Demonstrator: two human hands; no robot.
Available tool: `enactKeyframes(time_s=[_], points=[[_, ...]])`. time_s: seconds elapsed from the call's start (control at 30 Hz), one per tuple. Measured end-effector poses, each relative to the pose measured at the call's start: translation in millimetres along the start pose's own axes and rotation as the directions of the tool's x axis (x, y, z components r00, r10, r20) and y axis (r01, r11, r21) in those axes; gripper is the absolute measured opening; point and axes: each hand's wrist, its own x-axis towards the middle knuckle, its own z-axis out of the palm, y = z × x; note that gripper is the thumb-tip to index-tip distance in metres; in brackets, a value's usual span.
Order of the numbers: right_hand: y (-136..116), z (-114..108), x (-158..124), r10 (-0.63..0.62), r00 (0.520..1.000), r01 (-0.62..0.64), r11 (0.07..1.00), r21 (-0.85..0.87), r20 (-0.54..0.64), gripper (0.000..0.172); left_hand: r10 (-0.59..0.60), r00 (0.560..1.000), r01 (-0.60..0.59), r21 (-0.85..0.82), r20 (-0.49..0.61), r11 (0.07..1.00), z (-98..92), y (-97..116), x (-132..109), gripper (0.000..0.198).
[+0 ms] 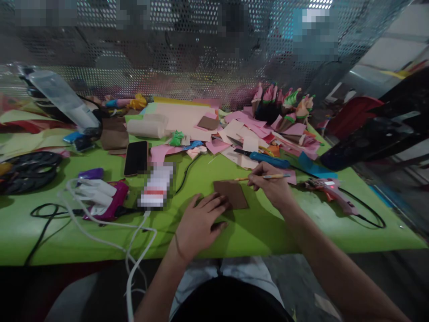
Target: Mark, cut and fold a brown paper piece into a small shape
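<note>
A small brown square of card lies on the green tabletop in front of me. My left hand rests on its left edge with the fingers stretched out flat. In my right hand is a slim pencil, pinched between thumb and fingers, with its tip at the card's top edge. A blue-handled cutter lies just beyond that hand. To the right of it is a pink glue gun with a small lit red spot.
Left of my hands lie a phone with a lit screen, a dark phone and a magenta power strip with trailing cables. Paper scraps cover the back, beside paper cones. A black tape roll lies far left.
</note>
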Motion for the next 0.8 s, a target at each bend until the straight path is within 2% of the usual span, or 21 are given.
enactKeyframes(time_s=[0.23, 0.37, 0.6, 0.8], points=[[-5, 23, -8, 0.002, 0.977, -0.015, 0.998, 0.057, 0.215, 0.030, -0.002, 1.000, 0.002, -0.002, -0.009, 1.000, 1.2, 1, -1, 0.043], [-2, 29, -9, 0.027, 0.962, -0.044, 0.998, 0.054, 0.271, 0.031, 0.003, 1.000, -0.003, -0.009, -0.011, 1.000, 2.5, 2, -2, 0.044], [5, 30, -10, 0.034, 0.953, -0.053, 0.997, 0.055, 0.301, 0.024, 0.012, 1.000, -0.013, -0.007, -0.026, 1.000, 3.0, 2, -2, 0.043], [1, 24, -8, -0.008, 0.980, 0.019, 0.998, -0.052, 0.197, 0.022, 0.010, 1.000, -0.010, -0.010, -0.026, 1.000, 1.5, 2, -2, 0.043]])
